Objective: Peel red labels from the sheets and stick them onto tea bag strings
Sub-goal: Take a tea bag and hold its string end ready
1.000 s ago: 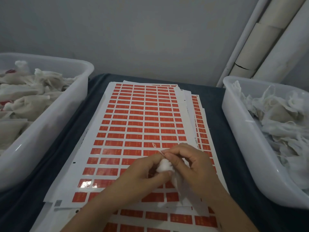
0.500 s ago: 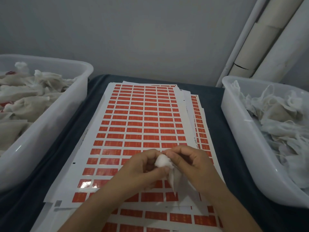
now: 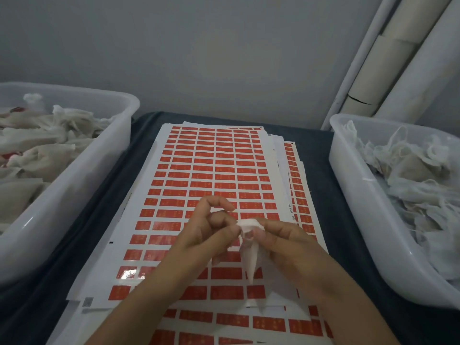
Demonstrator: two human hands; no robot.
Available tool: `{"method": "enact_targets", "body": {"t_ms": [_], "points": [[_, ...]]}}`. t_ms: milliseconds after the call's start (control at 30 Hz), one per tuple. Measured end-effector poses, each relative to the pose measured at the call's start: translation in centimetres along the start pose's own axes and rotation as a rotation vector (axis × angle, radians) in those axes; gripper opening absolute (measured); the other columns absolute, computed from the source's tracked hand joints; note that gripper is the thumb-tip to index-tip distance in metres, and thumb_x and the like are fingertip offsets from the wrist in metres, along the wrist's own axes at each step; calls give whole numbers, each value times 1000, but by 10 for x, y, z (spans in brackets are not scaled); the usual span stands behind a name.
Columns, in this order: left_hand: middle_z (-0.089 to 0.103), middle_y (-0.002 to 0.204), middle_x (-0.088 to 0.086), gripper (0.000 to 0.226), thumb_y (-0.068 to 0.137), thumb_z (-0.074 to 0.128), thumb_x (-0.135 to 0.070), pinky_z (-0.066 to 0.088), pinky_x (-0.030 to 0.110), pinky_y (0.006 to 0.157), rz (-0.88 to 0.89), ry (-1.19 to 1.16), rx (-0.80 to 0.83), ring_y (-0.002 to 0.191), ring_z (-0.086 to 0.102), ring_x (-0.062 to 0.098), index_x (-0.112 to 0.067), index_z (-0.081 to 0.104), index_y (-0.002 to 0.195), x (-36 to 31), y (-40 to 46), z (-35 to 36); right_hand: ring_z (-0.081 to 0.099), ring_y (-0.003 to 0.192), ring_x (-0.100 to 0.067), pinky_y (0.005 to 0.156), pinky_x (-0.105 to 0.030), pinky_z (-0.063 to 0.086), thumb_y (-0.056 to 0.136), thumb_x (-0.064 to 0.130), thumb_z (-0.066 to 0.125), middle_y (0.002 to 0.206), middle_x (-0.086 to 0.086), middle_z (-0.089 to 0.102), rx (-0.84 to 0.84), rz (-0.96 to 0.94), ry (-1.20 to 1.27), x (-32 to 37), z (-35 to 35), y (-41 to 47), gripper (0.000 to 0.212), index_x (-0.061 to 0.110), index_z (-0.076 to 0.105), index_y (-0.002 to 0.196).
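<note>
Left bin: white plastic, sits at the table's left edge, full of tea bags, a few red bits showing among them. Table has a dark cloth cover. Centre: stack of label sheets, top sheet a grid of red labels on white backing, more sheets fanned out beneath on the right and near side. Left hand above the near half of the top sheet; grip is thumb and curled fingers pinching the bunched top of a white tea bag, index finger arched up clear of it. Right hand just beside it, fingertips pinching the same bunched top from the other side. Bag body hangs down between the hands, tapering to a point over the sheet. String: can't tell where it is. Right bin: same type, holds loose white tea bags. Pale tubes lean on the wall behind it.
</note>
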State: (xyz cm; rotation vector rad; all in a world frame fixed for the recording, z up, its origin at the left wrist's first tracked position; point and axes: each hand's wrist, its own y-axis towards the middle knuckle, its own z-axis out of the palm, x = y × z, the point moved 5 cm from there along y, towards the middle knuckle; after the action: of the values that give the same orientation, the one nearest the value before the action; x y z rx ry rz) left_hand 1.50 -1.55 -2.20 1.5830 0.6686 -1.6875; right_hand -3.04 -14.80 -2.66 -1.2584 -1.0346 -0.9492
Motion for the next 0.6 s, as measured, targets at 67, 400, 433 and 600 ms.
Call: {"method": "enact_targets", "body": {"t_ms": [67, 400, 433, 600], "points": [[60, 68, -10, 23, 82, 54, -20, 44, 16, 50, -21, -45, 7, 61, 56, 4, -34, 49, 100, 4, 2, 0, 65, 98, -14, 80, -25, 52, 80, 38, 56, 104, 4, 71, 114, 72, 105, -2, 6, -3, 28, 25, 74, 97], [59, 88, -27, 39, 65, 65, -41, 49, 16, 55, -57, 87, -277, 73, 63, 5, -54, 45, 96, 6, 5, -10, 64, 96, -13, 79, -23, 51, 69, 47, 59, 96, 13, 70, -160, 24, 14, -3, -4, 0, 32, 27, 73, 89], [58, 85, -29, 30, 67, 61, -50, 48, 11, 57, 10, 238, -307, 78, 61, 0, -52, 46, 93, 1, 3, -10, 63, 93, -5, 75, -18, 50, 68, 50, 57, 94, 20, 68, -207, -16, -60, 0, -5, 0, 33, 27, 72, 87], [55, 76, -32, 22, 76, 42, -62, 40, 1, 66, 220, 680, -184, 84, 51, -12, -41, 48, 74, 1, -4, 13, 59, 84, 5, 69, -15, 41, 65, 53, 57, 86, 16, 67, -260, -84, -123, 0, -2, 0, 31, 27, 70, 78]]}}
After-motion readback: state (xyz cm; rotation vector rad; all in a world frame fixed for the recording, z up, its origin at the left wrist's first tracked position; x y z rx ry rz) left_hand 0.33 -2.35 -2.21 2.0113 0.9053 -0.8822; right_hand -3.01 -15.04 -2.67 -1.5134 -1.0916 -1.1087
